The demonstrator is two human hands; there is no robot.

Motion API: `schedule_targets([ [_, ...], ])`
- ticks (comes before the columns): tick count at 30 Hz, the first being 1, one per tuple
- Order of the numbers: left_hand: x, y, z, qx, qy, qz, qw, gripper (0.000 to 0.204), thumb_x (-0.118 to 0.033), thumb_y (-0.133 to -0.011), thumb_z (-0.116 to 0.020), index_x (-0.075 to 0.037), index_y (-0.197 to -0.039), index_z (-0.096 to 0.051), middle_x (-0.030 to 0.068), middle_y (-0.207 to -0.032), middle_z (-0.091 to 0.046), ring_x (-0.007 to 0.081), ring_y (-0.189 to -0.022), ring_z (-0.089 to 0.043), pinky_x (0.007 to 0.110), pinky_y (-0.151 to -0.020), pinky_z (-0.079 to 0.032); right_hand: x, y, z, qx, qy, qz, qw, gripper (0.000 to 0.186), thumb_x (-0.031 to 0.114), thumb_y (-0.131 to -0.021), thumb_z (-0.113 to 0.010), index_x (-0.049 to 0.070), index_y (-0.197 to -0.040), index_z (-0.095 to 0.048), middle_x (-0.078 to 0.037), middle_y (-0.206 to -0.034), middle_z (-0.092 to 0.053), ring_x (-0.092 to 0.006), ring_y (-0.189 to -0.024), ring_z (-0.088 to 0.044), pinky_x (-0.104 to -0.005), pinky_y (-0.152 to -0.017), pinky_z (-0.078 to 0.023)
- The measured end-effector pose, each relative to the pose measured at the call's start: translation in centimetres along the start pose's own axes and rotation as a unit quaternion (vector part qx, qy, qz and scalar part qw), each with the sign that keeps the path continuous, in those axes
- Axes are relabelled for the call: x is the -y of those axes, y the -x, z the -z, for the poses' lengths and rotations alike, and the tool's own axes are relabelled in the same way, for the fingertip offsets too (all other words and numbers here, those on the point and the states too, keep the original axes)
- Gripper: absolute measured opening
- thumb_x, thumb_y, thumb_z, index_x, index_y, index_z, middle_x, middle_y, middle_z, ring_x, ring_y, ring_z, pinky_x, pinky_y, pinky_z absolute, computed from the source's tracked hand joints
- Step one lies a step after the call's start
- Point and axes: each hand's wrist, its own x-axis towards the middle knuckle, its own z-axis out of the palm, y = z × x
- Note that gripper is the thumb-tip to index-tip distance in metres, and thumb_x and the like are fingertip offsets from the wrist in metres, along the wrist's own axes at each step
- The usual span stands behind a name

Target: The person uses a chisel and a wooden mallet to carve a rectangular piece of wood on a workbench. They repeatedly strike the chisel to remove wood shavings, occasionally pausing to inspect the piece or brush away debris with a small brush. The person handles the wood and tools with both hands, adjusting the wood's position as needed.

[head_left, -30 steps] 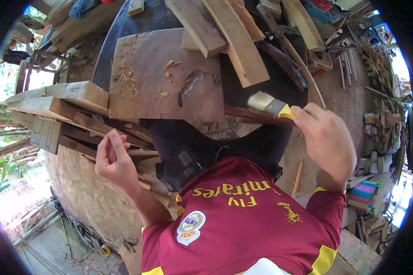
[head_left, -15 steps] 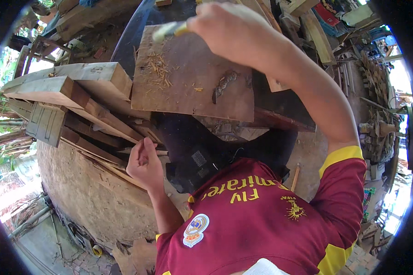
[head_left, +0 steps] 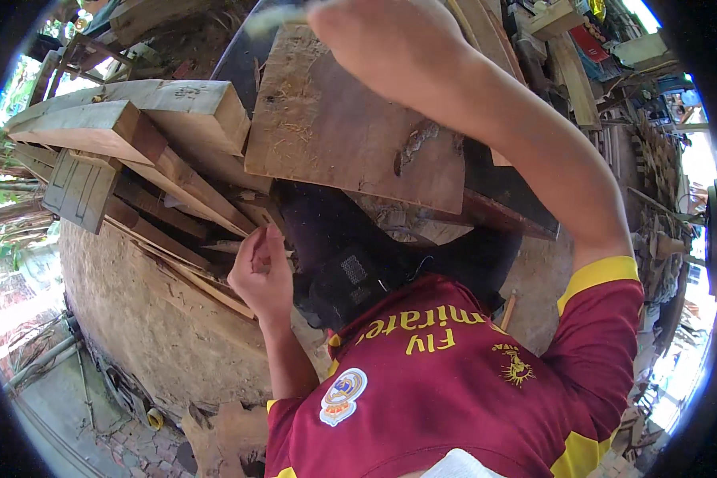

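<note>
The right hand (head_left: 398, 48), gripping a brush (head_left: 275, 17), has swept to the top of the frame over the board (head_left: 334, 127) (shavings remain); the left hand (head_left: 261, 275) hangs loosely curled.

Your raised right hand (head_left: 390, 48) is smearing with motion, and the pale brush (head_left: 275, 16) it is gripping is blurring against the picture's top edge. Your forearm is covering part of the flat brown wooden board (head_left: 334, 135).

Red package (head_left: 596, 41), top right.
</note>
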Motion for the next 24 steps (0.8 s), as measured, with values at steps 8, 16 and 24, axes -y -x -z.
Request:
schedule_targets([
  [8, 2.6, -1.0, 0.8, 0.171, -0.181, -0.185, 0.951, 0.023, -0.016, -0.083, -0.07, -0.001, -0.099, -0.067, 0.0092, -0.087, -0.07, 0.0207, -0.083, -0.067, 0.033, -0.076, -0.052, -2.1, 1.8, 7.7, 0.141, -0.159, 0.111, 0.971, 0.016, 0.005, -0.077, -0.057, -0.004, -0.087, -0.064, -0.021, -0.077, -0.066, -0.0325, -0.072, -0.067, -0.0396, -0.062, -0.054],
  [16, 8.8, -2.6, -4.9, 0.469, -0.195, -0.501, 0.701, 0.051, -0.029, -0.085, -0.063, -0.011, -0.131, -0.05, 0.0151, -0.136, -0.048, 0.03, -0.125, -0.046, 0.044, -0.104, -0.038, -0.7, -1.9, 9.3, 0.423, -0.256, 0.04, 0.869, 0.021, 0.007, -0.077, -0.058, -0.004, -0.093, -0.066, -0.021, -0.078, -0.067, -0.0306, -0.066, -0.066, -0.0399, -0.053, -0.05],
  [24, 13.3, -3.3, -6.6, 0.268, -0.279, -0.315, 0.867, 0.062, -0.048, -0.088, -0.053, -0.007, -0.134, -0.047, 0.0187, -0.145, -0.034, 0.0432, -0.133, -0.028, 0.051, -0.112, -0.021, -0.9, 1.2, 9.4, 0.323, -0.232, -0.016, 0.917, 0.014, 0.008, -0.077, -0.059, 0.001, -0.083, -0.07, -0.02, -0.071, -0.065, -0.0327, -0.068, -0.065, -0.043, -0.058, -0.05],
])
